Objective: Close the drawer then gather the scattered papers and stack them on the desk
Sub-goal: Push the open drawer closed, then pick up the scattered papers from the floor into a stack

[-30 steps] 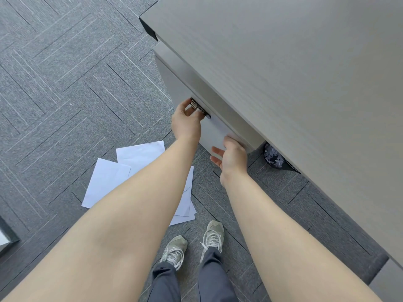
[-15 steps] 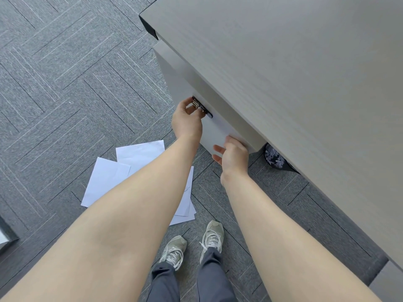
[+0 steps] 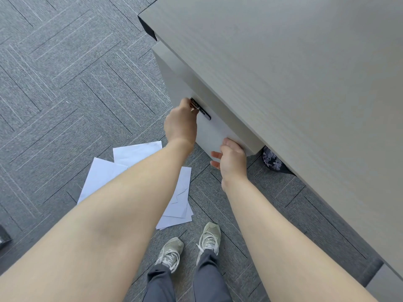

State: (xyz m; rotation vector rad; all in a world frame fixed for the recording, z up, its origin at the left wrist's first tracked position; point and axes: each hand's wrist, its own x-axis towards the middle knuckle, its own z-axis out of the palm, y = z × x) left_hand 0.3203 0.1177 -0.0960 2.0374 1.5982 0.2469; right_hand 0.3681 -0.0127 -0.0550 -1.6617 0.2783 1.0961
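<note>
A white drawer front [image 3: 214, 134] sits under the grey desk [image 3: 294, 73], close to the cabinet body. My left hand [image 3: 181, 125] is at the left end of the black handle [image 3: 205, 114], fingers pinched on a small metal key [image 3: 193, 105]. My right hand [image 3: 231, 158] rests with fingers spread against the drawer front's lower right corner and holds nothing. Several white papers [image 3: 102, 177] lie scattered and overlapping on the carpet below my left forearm, which hides part of them.
Grey herringbone carpet tiles [image 3: 65, 94] cover the floor. My two grey sneakers [image 3: 189, 245] stand just right of the papers. A dark patterned object [image 3: 271, 160] sits under the desk edge. A dark item [image 3: 3, 236] shows at the left border.
Both hands stay on the drawer front. My left hand has slipped slightly left, so more of the black handle shows. The papers have not moved.
</note>
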